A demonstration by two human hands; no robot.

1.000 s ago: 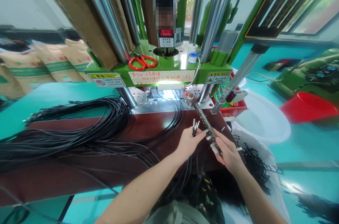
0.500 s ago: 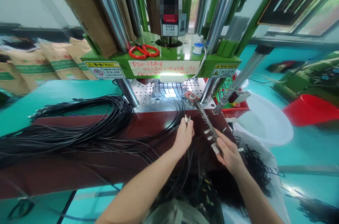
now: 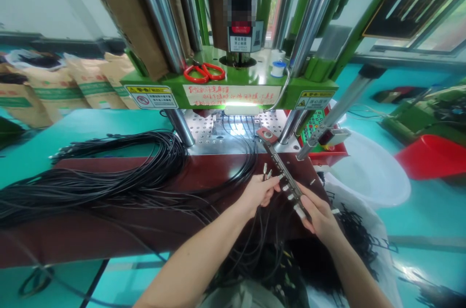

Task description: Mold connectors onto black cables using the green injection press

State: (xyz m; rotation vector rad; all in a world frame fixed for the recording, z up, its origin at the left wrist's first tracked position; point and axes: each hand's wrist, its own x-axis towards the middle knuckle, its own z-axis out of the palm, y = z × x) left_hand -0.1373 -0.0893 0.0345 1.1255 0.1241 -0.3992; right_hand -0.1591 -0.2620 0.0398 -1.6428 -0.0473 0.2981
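My left hand [image 3: 259, 192] is closed around black cables with small metal plugs [image 3: 265, 169] sticking up past the fingers. Its thumb and index finger reach the left edge of a long dark metal mould bar [image 3: 282, 165], at one of the pale connectors seated along it. Gripping the bar's near end is my right hand [image 3: 320, 212], closed, with the thumb on top. A reddish plate with a round hole [image 3: 267, 134] forms the far end of the bar, over the edge of the perforated metal bed [image 3: 204, 138]. From my left hand, loose cables hang toward my lap.
A green press [image 3: 233, 89] with chrome posts stands ahead, red-handled scissors [image 3: 204, 73] on its ledge. A large bundle of black cables [image 3: 145, 186] covers the brown table's left. At right are a white basin [image 3: 371, 172], a red bucket [image 3: 429, 160] and a sack of black pieces.
My left hand has moved right and reached the mould bar, its fingers now at a connector there. My right hand keeps its grip on the bar. The view has shifted slightly.
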